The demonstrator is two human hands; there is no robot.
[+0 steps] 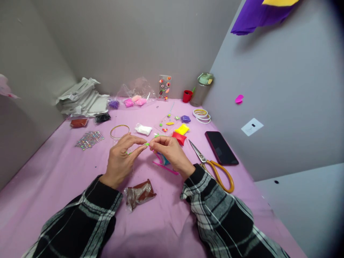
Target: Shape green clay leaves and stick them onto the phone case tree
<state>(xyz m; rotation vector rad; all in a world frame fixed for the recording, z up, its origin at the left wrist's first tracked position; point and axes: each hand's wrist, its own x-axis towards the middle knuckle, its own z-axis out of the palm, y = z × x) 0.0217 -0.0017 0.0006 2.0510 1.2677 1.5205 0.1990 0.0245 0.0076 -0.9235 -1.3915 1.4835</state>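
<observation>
My left hand [122,157] is closed in a pinch, thumb and forefinger meeting at a tiny bright green clay piece [147,144]. Close against its right side is my right hand [172,150], also pinching; what lies between those fingertips is hidden. Beneath the right hand, a pink tool [165,167] and something blue and pink are partly covered. Near the right fingers lie a red clay packet [179,138] and a yellow clay packet [182,129]. A brown clay packet [141,193] in clear wrap rests between my forearms.
Scissors [215,165] with orange handles lie right of my hand, beside a phone [221,147]. Further back are a white packet [143,129], a bangle [119,131], small decorations [170,123], a red pot [187,96] and a bottle [201,91]. Foil pouches [84,98] stack at back left.
</observation>
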